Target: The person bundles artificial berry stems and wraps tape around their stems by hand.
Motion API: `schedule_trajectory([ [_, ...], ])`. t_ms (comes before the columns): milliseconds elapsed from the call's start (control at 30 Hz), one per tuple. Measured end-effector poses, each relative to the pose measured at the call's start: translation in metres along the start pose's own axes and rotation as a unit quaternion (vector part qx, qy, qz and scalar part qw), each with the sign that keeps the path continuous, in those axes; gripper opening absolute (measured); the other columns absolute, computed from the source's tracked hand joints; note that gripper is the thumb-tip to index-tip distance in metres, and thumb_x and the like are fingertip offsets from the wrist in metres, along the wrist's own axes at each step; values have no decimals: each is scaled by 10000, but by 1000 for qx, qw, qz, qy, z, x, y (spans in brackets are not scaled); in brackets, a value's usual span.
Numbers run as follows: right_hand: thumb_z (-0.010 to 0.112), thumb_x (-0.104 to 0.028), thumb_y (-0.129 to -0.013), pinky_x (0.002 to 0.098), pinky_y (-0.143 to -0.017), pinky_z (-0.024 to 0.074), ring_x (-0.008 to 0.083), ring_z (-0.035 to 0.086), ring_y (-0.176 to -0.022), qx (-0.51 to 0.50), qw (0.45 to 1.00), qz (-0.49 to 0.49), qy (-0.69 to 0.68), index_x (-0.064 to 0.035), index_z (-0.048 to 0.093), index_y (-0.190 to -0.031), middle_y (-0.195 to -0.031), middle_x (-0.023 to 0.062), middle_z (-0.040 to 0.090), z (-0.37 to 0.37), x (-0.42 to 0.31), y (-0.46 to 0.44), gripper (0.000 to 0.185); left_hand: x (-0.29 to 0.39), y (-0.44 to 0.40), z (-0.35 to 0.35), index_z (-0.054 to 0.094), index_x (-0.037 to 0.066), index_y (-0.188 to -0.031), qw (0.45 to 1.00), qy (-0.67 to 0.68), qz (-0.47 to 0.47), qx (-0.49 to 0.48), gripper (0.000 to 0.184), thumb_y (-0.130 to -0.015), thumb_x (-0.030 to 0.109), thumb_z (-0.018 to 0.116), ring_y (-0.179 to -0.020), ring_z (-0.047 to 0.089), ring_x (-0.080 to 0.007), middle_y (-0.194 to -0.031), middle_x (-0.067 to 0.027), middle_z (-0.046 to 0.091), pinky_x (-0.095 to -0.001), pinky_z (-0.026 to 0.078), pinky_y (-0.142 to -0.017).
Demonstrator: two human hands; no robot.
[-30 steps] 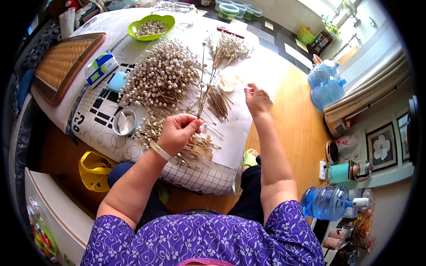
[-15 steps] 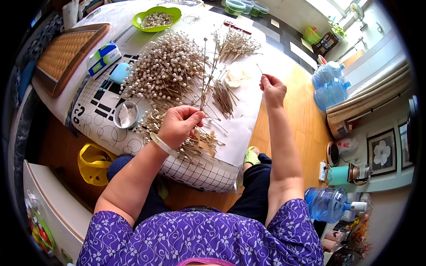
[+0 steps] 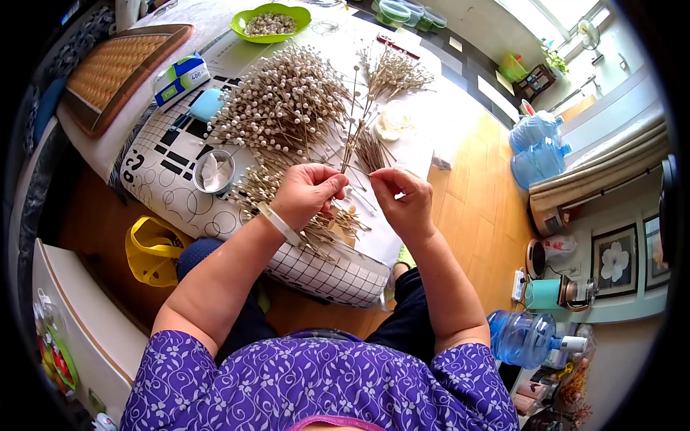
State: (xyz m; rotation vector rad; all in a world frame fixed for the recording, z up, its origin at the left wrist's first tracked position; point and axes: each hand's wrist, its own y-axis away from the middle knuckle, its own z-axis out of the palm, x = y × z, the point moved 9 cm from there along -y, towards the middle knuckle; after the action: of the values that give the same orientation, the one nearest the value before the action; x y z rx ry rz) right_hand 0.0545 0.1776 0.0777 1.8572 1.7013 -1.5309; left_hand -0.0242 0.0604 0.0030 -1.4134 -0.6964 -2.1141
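My left hand (image 3: pixel 309 194) pinches the lower ends of a few long brown stems (image 3: pixel 351 140) that stand up from the fingers. Just right of it, my right hand (image 3: pixel 404 201) is closed at the fingertips; whatever lies in that pinch is too small to name. A large heap of white-beaded stems (image 3: pixel 280 100) lies beyond the left hand, and a smaller beaded bunch (image 3: pixel 392 72) is farther back. Short brown sticks (image 3: pixel 371 151) lie behind the right hand, near a cream-white round thing (image 3: pixel 393 121). More beaded stems (image 3: pixel 262 188) lie under the left wrist.
On the table (image 3: pixel 180 215) are a green bowl of beads (image 3: pixel 270 25), a cup with white pieces (image 3: pixel 215 172), a blue box (image 3: pixel 208 105) and a tissue pack (image 3: pixel 180 79). A yellow bag (image 3: pixel 152 251) hangs at lower left. Water bottles (image 3: pixel 539 161) stand at right.
My right hand has come in from the right, with the thin piece it held out, to beside my left hand. My left hand keeps its pinch on the stems.
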Motion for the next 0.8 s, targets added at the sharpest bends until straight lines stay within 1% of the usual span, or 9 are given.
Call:
schedule_trajectory([
  [100, 627, 1, -726, 203, -490, 442, 95, 546, -537, -7, 1000, 5, 2, -13, 622, -761, -673, 67, 604, 3, 1, 0, 38, 0, -2, -1, 605, 1, -864, 1000, -1, 1, -1, 133, -828, 128, 587, -468, 458, -1, -674, -12, 590, -139, 412, -437],
  [200, 621, -3, -722, 219, -485, 448, 122, 561, -532, 0, 1000, -20, 19, -23, 619, -748, -665, 70, 603, 4, -4, -2, 33, 0, -1, 1, 603, 1, -863, 1000, 0, 0, 1, 132, -831, 127, 584, -467, 457, -2, -670, -12, 587, -140, 414, -436],
  [267, 615, -9, -713, 245, -488, 457, 165, 578, -539, 14, 994, -67, 84, -39, 613, -732, -668, 76, 604, 2, -12, -3, 36, 0, -1, 0, 602, 1, -860, 1000, 2, -1, 4, 132, -832, 128, 582, -466, 457, -3, -668, -12, 586, -141, 416, -435],
  [400, 615, -19, -701, 260, -493, 460, 199, 582, -547, 37, 990, -94, 100, -57, 608, -718, -667, 76, 604, 1, -16, -1, 42, 0, -1, -1, 599, 2, -851, 1000, 8, 5, 5, 127, -827, 127, 589, -467, 461, -7, -673, -17, 590, -147, 427, -432],
  [500, 616, -42, -705, 275, -496, 459, 203, 588, -554, 28, 990, -79, 116, -68, 603, -707, -649, 77, 600, 3, -16, 3, 29, 1, -1, 0, 599, 3, -850, 1000, 12, 6, 13, 122, -821, 122, 597, -469, 464, -9, -679, -21, 595, -147, 430, -437],
  [567, 611, -69, -717, 281, -493, 456, 204, 587, -546, -25, 993, -21, 111, -75, 591, -696, -619, 81, 588, 13, -9, 5, 30, 0, -1, 0, 599, 3, -852, 1000, 16, 4, 17, 121, -817, 119, 603, -469, 465, -11, -683, -24, 598, -145, 428, -440],
  [667, 607, -86, -726, 292, -481, 449, 213, 579, -525, -36, 994, -9, 98, -76, 583, -696, -594, 91, 573, 19, -10, 7, 41, -2, -3, -3, 600, 4, -854, 999, 3, 22, 29, 125, -812, 121, 612, -477, 470, -16, -691, -28, 604, -143, 421, -442],
  [733, 610, -87, -730, 297, -464, 436, 222, 565, -500, -38, 993, -33, 110, -74, 579, -699, -576, 91, 561, 22, -13, 8, 46, -3, -5, -6, 606, 1, -856, 998, 3, 39, 44, 133, -810, 124, 616, -487, 476, -19, -697, -30, 609, -142, 411, -437],
  [800, 608, -90, -739, 302, -455, 426, 222, 558, -484, -61, 993, 12, 95, -74, 578, -700, -563, 88, 551, 29, -8, 10, 51, -5, -6, -7, 610, 1, -851, 998, 6, 45, 44, 131, -810, 125, 616, -491, 477, -20, -696, -30, 610, -144, 415, -440],
])
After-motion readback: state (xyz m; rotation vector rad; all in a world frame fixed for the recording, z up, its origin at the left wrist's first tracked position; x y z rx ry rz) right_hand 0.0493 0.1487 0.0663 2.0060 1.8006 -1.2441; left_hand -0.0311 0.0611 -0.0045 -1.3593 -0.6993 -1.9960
